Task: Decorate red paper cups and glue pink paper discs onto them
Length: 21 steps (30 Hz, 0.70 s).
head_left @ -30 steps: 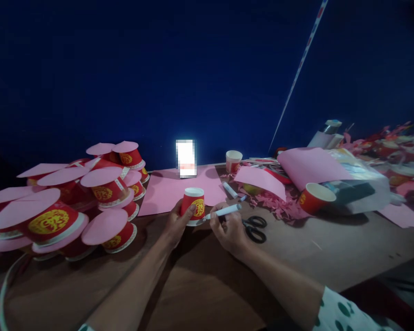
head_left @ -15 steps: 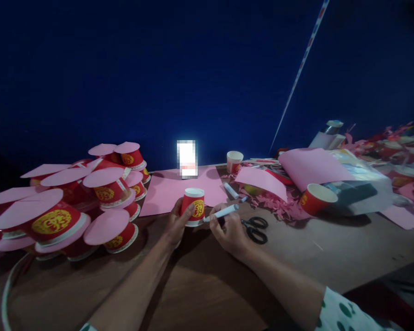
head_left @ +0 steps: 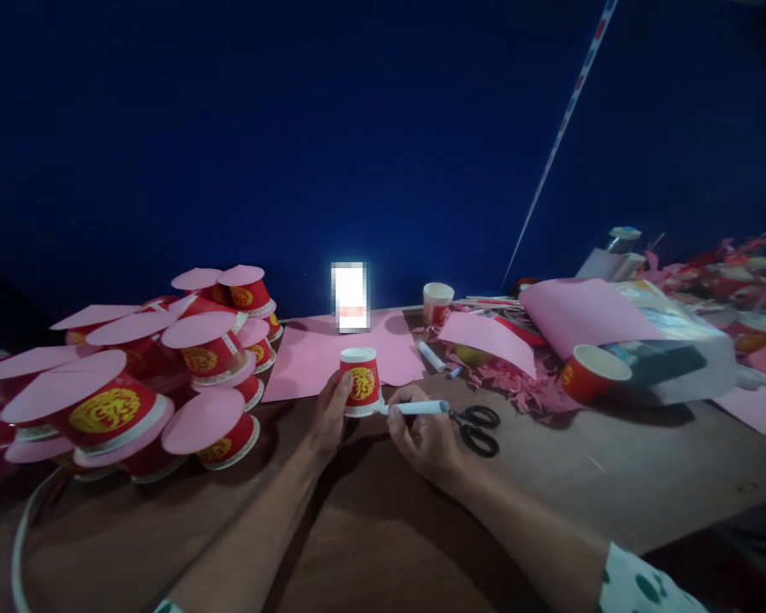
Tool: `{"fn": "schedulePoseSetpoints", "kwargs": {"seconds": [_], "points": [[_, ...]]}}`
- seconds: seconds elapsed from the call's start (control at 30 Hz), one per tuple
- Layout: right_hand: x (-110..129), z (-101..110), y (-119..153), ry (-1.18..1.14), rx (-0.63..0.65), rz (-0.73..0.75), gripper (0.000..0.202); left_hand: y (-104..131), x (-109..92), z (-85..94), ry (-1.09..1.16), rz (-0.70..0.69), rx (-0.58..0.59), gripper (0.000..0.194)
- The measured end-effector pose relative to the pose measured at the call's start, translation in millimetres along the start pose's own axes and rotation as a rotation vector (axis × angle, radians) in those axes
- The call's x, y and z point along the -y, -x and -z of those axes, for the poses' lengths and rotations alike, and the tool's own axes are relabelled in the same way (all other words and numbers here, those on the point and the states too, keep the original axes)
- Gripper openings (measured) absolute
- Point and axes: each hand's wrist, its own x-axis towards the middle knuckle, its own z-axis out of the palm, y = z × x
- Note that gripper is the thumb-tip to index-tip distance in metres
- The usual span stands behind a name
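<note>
Upside down in the middle of the view is a red paper cup (head_left: 362, 385) with a yellow emblem and a white rim at its bottom. My left hand (head_left: 329, 417) wraps round its left side, thumb on the front. A white marker (head_left: 421, 408) lies nearly level in my right hand (head_left: 426, 436), pinched between the fingers. Its tip meets the cup's rim at the lower right. Just right of this hand, black-handled scissors (head_left: 478, 428) rest on the table. Behind the cup lies a pink paper sheet (head_left: 300, 362).
Several red cups with pink discs (head_left: 111, 404) are stacked at the left. A bright pixelated rectangle (head_left: 351, 294) stands at the back. To the right are a marker cap (head_left: 455, 372), another marker (head_left: 431, 356), pink shreds (head_left: 536, 387), a tipped cup (head_left: 593, 373) and an upright cup (head_left: 437, 304).
The marker has tilted down from a raised slant to nearly level, its tip staying at the cup's rim. My view has shifted slightly left.
</note>
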Motion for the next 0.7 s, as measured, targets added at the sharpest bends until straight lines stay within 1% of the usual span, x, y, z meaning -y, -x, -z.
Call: {"fn": "schedulePoseSetpoints", "kwargs": {"seconds": [0.13, 0.27, 0.4, 0.53, 0.7], "points": [[1, 0, 0, -0.001, 0.003, 0.003, 0.007, -3, 7, 5.2, -0.032, 0.012, -0.002, 0.037], [1, -1, -1, 0.003, 0.002, 0.021, 0.009, -4, 13, 9.0, -0.061, -0.028, 0.0, 0.035], [0, -1, -2, -0.011, -0.002, 0.02, 0.008, -3, 13, 8.5, -0.065, -0.052, 0.03, 0.032], [0, -1, -3, 0.006, -0.02, -0.019, 0.009, -2, 12, 8.0, -0.075, -0.048, 0.047, 0.033], [2, 0, -4, 0.023, -0.045, -0.02, 0.011, 0, 8, 4.4, -0.073, -0.027, 0.002, 0.04]]}}
